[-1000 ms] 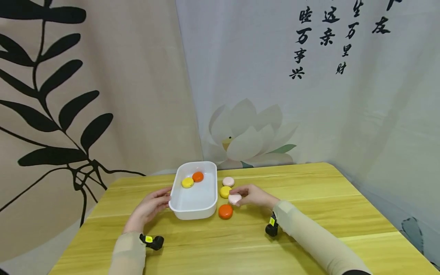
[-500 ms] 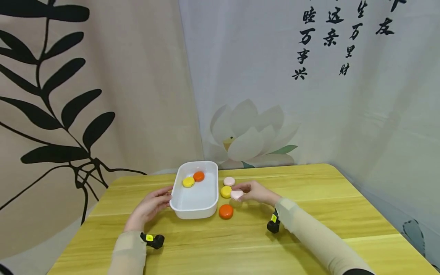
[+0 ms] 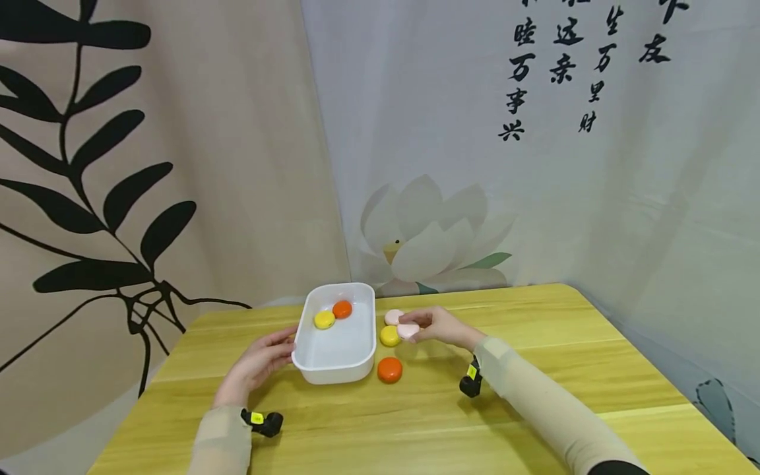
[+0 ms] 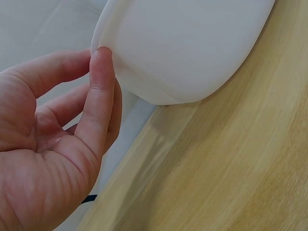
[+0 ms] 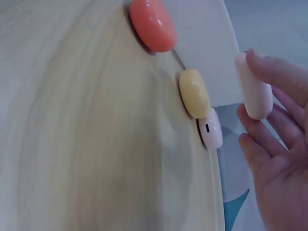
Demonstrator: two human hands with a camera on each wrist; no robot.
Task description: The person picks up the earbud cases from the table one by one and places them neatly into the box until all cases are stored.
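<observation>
In the head view my left hand (image 3: 259, 363) is at the left side of a white plastic box (image 3: 335, 376). The left wrist view has its fingertips meeting at the white box's rim (image 4: 192, 53), as if pinching it. My right hand (image 3: 442, 328) pinches a pale pink disc (image 3: 408, 330), which hangs above the tabletop in the right wrist view, between thumb and fingers (image 5: 272, 137). Beside the box lie another pink disc (image 3: 393, 316), a yellow disc (image 3: 389, 336) and an orange disc (image 3: 390, 370).
Inside the box are a yellow disc (image 3: 324, 320) and an orange disc (image 3: 342, 309), side by side towards its far end. The wooden table (image 3: 368, 429) ends just behind the box, where a printed curtain (image 3: 261, 165) hangs.
My right hand has shifted slightly away from me with the pink disc, which has left its place between the yellow and orange discs. My left hand stays at the box.
</observation>
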